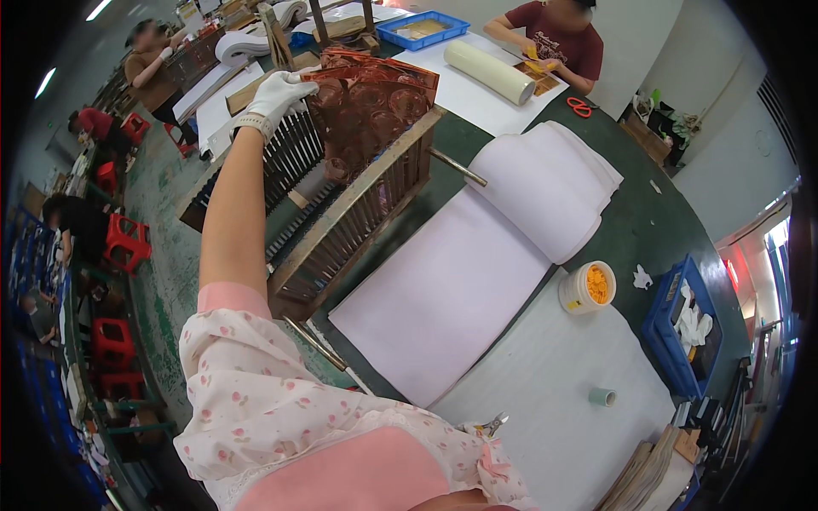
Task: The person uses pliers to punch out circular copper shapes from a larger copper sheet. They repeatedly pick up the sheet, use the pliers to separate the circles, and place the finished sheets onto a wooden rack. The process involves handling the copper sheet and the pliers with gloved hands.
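A gloved left hand [277, 100] pinches the upper left corner of a coppery sheet [383, 102], which spreads rightward and down from it, top edge running left to right. A slotted rack [358, 198] stands beneath; whether they touch is unclear. The right hand is out of view.

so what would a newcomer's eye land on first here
Probably the glossy copper-brown sheeting at upper middle, held by the white-gloved left hand at the slotted rack. Next, perhaps the white tub of orange pieces right of centre, and the red scissors toward the upper right.
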The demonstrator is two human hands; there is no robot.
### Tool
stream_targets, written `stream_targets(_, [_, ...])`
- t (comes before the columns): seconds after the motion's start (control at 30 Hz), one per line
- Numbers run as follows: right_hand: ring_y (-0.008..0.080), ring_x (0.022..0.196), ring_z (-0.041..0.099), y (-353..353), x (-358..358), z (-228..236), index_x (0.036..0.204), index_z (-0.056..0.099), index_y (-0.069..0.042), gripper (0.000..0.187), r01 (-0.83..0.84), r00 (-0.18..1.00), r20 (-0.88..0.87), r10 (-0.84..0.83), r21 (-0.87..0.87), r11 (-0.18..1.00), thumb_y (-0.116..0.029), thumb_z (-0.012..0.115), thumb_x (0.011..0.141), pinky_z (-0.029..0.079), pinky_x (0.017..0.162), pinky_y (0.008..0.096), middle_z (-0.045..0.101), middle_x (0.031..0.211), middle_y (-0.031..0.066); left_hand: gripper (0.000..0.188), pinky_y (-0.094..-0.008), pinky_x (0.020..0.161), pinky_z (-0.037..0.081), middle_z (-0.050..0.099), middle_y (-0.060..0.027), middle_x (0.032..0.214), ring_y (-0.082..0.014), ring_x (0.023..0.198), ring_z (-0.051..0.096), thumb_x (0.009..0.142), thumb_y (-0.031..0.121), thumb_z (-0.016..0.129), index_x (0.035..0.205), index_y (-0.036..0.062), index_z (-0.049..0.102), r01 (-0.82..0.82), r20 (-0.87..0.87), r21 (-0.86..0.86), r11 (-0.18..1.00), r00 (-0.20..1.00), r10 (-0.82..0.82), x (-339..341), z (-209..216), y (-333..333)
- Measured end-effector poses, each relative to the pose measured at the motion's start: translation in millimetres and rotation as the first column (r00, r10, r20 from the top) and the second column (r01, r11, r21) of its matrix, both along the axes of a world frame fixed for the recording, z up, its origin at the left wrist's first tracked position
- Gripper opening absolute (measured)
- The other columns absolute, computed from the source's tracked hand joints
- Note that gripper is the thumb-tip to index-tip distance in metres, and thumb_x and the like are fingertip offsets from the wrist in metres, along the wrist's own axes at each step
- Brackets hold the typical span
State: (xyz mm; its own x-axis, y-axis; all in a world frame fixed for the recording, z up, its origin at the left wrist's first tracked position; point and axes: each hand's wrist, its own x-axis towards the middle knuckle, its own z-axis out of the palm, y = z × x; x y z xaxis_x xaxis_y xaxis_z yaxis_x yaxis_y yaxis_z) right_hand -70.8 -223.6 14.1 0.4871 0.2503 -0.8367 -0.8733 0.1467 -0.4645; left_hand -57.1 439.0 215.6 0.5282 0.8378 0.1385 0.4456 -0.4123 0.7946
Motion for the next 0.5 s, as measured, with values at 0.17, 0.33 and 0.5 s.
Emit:
stream_targets(0.17, [0.0256, 0.062, 0.062, 2.7, 0.8, -0.4, 0.087, 0.058, 0.002, 0.022, -0.004, 1.000, -0.007, 0.004, 0.004, 1.000, -0.019, 0.059, 0.089, 0.053, 0.060, 0.0394, 0.062, 0.067, 0.0123, 0.032, -0.0178, 0.043, 0.039, 0.057, 0.0020, 0.061, -0.0053, 0.049, 0.054, 0.075, 0.032, 0.074, 0.089, 0.0076, 0.058, 0.065, 0.001, 0.004, 0.998, 0.998, -0.065, -10.4, -5.5, 9.3])
stream_targets(0.33, [0.0256, 0.062, 0.062, 6.4, 1.2, -2.1, 0.086, 0.057, 0.002, 0.022, -0.006, 1.000, -0.010, 0.006, -0.005, 1.000, -0.019, 0.059, 0.089, 0.053, 0.060, 0.0394, 0.062, 0.067, 0.0123, 0.032, -0.0208, 0.056, 0.044, 0.064, 0.0007, 0.072, -0.0059, 0.061, 0.056, 0.080, 0.030, 0.070, 0.099, 0.0050, 0.068, 0.084, -0.264, 0.141, 0.986, 0.963, -0.044, -10.5, 9.9, -7.7])
stream_targets(0.5, [0.0257, 0.062, 0.062, 9.0, 2.4, -2.3, 0.086, 0.057, 0.002, 0.022, -0.026, 1.000, -0.009, 0.026, 0.000, 1.000, -0.019, 0.059, 0.089, 0.053, 0.060, 0.0395, 0.061, 0.067, 0.0123, 0.030, -0.0210, 0.068, 0.047, 0.067, -0.0019, 0.091, -0.0071, 0.076, 0.060, 0.084, 0.026, 0.066, 0.102, 0.0029, 0.068, 0.128, -0.123, 0.178, 0.976, 0.987, -0.107, -17.8, 0.8, 6.1])
